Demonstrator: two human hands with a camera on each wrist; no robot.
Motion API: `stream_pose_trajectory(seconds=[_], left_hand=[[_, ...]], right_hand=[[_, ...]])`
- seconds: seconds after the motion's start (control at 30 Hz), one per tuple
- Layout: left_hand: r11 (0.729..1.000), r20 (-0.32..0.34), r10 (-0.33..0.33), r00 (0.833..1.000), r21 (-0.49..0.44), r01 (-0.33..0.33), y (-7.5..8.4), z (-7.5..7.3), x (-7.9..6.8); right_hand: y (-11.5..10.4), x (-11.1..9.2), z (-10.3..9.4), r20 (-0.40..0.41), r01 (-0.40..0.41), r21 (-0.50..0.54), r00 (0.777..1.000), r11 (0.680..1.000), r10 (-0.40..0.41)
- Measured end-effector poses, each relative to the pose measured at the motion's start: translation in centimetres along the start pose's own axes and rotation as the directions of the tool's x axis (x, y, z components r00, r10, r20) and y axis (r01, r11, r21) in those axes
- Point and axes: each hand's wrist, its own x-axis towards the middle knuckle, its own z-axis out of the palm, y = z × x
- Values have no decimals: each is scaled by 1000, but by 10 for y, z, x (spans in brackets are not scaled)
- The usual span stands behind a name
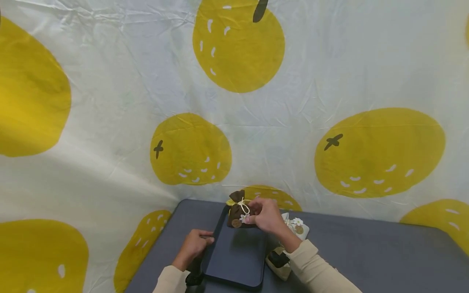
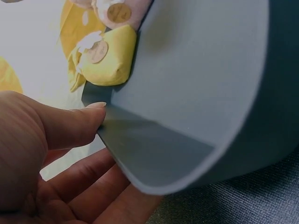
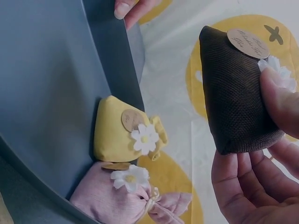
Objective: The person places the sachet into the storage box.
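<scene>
My right hand (image 1: 267, 215) holds a dark brown drawstring pouch (image 3: 238, 93) up over the far end of a dark grey tray (image 1: 238, 256). The pouch has a cream bow, a white flower and a round tag; thumb and fingers are on its sides. At the tray's left side, my left hand (image 1: 196, 246) grips the rim, thumb over the edge and fingers outside, as the left wrist view shows. Inside the tray's far end sit a yellow pouch (image 3: 117, 135) and a pink pouch (image 3: 112, 196), side by side. The brown pouch mostly hides them in the head view.
Right of the tray, a white pouch (image 1: 301, 230) with a flower lies on the grey table (image 1: 366, 256). A beige pouch (image 1: 281, 272) lies nearer, partly covered by the right wrist. Behind the table hangs a white cloth (image 1: 271, 134) printed with yellow fruit.
</scene>
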Motion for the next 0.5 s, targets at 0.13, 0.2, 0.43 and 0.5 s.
stream_pose_trajectory(seconds=[0.13, 0.2, 0.43, 0.5], left_hand=[[999, -4, 6, 1000, 41, -6, 1, 0, 0], [998, -7, 16, 1000, 64, -15, 1, 0, 1], [997, -9, 34, 999, 67, -33, 0, 1, 0], [998, -12, 34, 999, 61, -33, 1, 0, 0]], right_hand=[[1, 0, 3, -3, -8, -16, 1000, 1000, 8], [2, 0, 4, 2, -10, -15, 1000, 1000, 11], [2, 1, 7, 2, -33, -6, 999, 999, 33], [2, 2, 8, 4, -27, -2, 1000, 1000, 27]])
